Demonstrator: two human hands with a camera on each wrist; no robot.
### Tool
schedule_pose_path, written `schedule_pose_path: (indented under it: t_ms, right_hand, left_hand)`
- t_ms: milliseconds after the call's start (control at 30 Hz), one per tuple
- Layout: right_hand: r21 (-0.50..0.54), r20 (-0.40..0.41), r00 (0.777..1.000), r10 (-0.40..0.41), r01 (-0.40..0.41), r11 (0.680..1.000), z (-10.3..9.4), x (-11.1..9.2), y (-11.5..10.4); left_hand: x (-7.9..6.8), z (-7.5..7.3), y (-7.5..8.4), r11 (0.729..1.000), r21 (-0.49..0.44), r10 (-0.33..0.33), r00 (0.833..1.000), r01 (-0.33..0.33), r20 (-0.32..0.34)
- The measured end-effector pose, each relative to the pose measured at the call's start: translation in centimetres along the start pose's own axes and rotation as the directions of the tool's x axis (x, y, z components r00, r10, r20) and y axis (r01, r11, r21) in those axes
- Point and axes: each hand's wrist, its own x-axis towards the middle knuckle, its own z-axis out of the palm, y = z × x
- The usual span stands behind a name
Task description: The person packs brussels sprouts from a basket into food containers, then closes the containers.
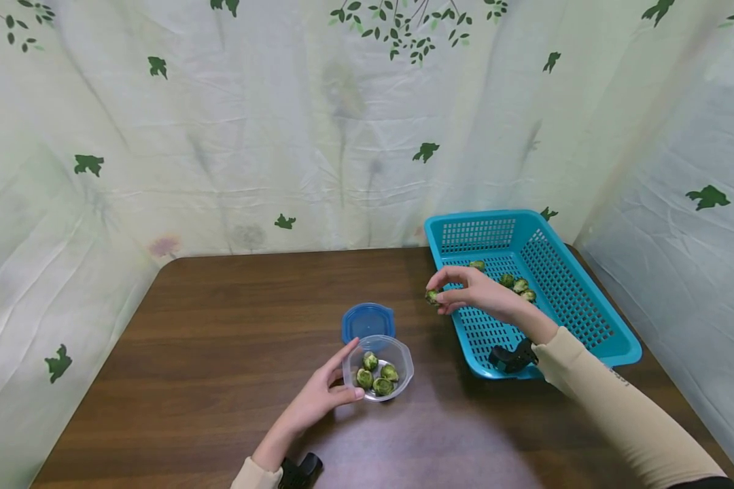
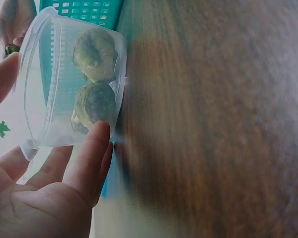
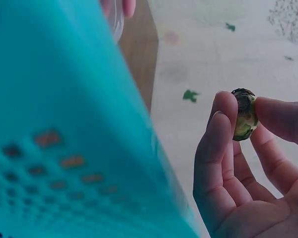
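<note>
A Brussels sprout (image 3: pixel 245 116) is pinched between the thumb and fingertips of my right hand (image 1: pixel 474 292), which is over the left rim of the turquoise basket (image 1: pixel 624 354). My left hand (image 1: pixel 318 399) holds a clear plastic container (image 1: pixel 406 363) at its left side, thumb at the near edge and a finger along the far rim. Several Brussels sprouts (image 1: pixel 382 386) lie inside that container; two show through its wall in the left wrist view. More sprouts (image 1: pixel 520 286) sit in the basket, some partly behind my right forearm.
Just behind the container a blue lid (image 1: pixel 368 321) lies on the brown wooden table (image 1: pixel 232 326). White cloth (image 1: pixel 251 136) printed with green leaves hangs around the table's back and sides. The basket stands at the table's right, near the back edge.
</note>
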Motion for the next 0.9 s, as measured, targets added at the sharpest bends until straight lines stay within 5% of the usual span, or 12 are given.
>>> schedule_pose_path:
  t_ms: [900]
  right_hand:
    - [0.029, 0.124, 0.992, -0.024, 0.02, 0.999, 6.5, 0.8, -0.1]
  left_hand:
    - [0.0, 0.0, -0.1, 1.0, -0.019, -0.011, 1.0, 0.011, 0.007]
